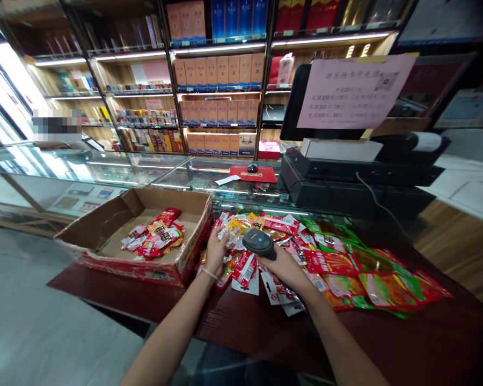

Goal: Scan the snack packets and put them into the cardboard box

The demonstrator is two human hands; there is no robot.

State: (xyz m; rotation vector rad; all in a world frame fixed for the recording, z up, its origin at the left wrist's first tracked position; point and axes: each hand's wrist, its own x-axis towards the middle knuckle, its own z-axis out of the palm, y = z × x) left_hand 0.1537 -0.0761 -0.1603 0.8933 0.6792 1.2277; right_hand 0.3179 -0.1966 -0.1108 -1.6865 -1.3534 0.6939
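In my right hand (274,264) is a dark barcode scanner (259,243), its head pointing away and to the left over the pile. My left hand (217,251) pinches a yellow and white snack packet (234,228) just left of the scanner. Around both hands spreads a heap of snack packets (247,268), mostly red and white. Larger red and green packets (354,262) lie overlapping to the right. On the left stands an open cardboard box (108,260), with a small group of red, white and orange packets (156,236) lying on its bottom.
Behind the packets runs a glass counter (165,174) with a red mouse pad (261,173) and a black mouse (252,168). A monitor bearing a pink paper sign (352,94) stands over a black cash drawer (346,187). Another person (56,128) is at the far left.
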